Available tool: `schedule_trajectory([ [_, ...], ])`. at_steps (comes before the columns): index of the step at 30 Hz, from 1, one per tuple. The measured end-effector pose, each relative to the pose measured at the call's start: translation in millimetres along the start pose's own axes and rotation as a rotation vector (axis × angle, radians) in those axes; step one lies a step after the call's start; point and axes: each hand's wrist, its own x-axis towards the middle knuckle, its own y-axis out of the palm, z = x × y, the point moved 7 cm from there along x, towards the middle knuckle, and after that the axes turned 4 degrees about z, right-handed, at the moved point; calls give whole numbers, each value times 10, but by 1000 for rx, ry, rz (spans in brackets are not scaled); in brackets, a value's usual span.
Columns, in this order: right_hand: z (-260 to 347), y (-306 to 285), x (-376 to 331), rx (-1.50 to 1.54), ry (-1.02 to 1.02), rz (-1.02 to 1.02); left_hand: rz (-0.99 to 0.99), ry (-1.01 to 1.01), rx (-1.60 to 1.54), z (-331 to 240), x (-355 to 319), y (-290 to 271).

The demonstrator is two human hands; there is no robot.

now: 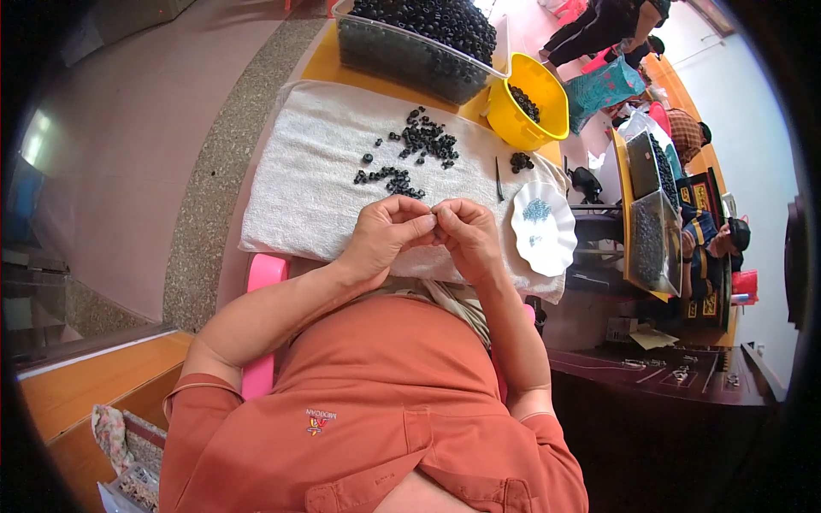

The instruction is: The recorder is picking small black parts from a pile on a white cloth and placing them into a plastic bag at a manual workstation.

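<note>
My left hand (382, 237) and right hand (472, 239) meet, fingertips pinched together; on what, I can't tell. I'd work low over the white towel (304, 162), cushioning drops.

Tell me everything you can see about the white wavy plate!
The plate is white, with a scalloped rim; whether it's ceramic or plastic, I can't tell. It lies face up on the white towel near its right edge, to the right of the right hand, which isn't touching it. Tiny bluish bits sit on it in loose clusters.
</note>
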Motion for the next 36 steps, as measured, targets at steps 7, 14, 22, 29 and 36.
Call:
schedule_trajectory([
  [7,-148,1,15,91,-115,-139,-73,-3,-43,14,7,-78],
  [14,-186,48,-2,72,-134,-191,-94,5,-51,20,4,-79],
  [22,140,165,-130,-648,-513,-191,-86,30,-83,-38,12,-41],
  [29,304,404,-238,-1161,-805,-251,-93,-11,-53,20,15,-98],
  [36,309,422,-242,-1198,-881,-257,-95,2,-53,44,13,-122],
])
